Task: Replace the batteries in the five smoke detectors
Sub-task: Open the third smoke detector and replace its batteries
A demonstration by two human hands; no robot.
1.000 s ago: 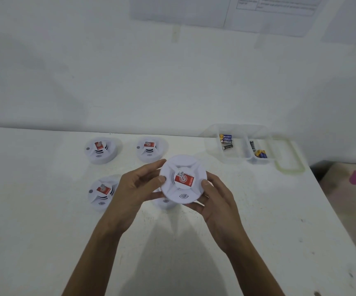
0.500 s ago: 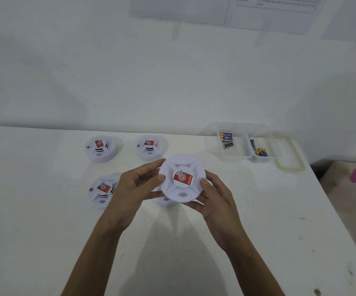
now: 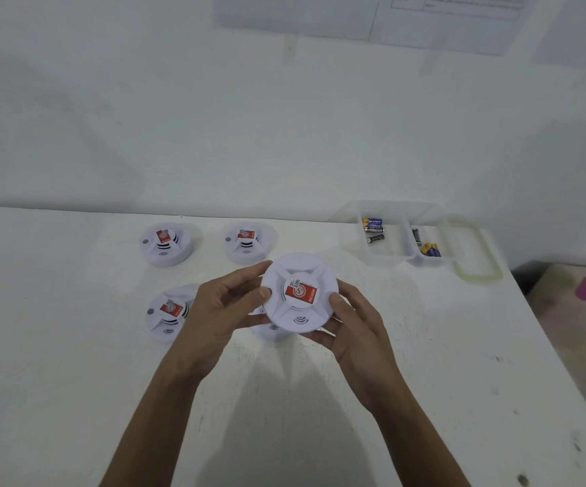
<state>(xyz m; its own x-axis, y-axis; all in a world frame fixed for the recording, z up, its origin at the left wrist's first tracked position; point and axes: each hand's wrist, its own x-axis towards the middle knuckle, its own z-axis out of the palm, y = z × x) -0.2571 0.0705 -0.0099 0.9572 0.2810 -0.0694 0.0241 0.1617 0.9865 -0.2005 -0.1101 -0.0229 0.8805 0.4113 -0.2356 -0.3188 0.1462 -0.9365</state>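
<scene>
Five white round smoke detectors in view, each with a red label on top. Lifted above the desk (image 3: pixel 73 381) between both hands, the held smoke detector (image 3: pixel 300 293), with its labelled face tilted toward the camera. Clamped on its left edge, the left hand (image 3: pixel 221 307), with thumb on the front face and fingers behind. Clamped on its right edge in the same way, the right hand (image 3: pixel 358 332), with thumb on the rim. Lying on the desk farther back, side by side near the wall, the back-left detector (image 3: pixel 166 242) and the back-right detector (image 3: pixel 247 240). Closer, just beside the left hand, the front-left detector (image 3: pixel 168 312). Mostly hidden under the hands, the fifth detector (image 3: pixel 272 333), only its lower edge visible. Near the far right corner of the desk, an open clear box (image 3: pixel 390 256) with two compartments. Inside the left compartment, the left batteries (image 3: pixel 373 228); inside the right one, the right batteries (image 3: pixel 428 247). Just beside the box on its right, flat on the desk, the lid (image 3: pixel 478 274).
</scene>
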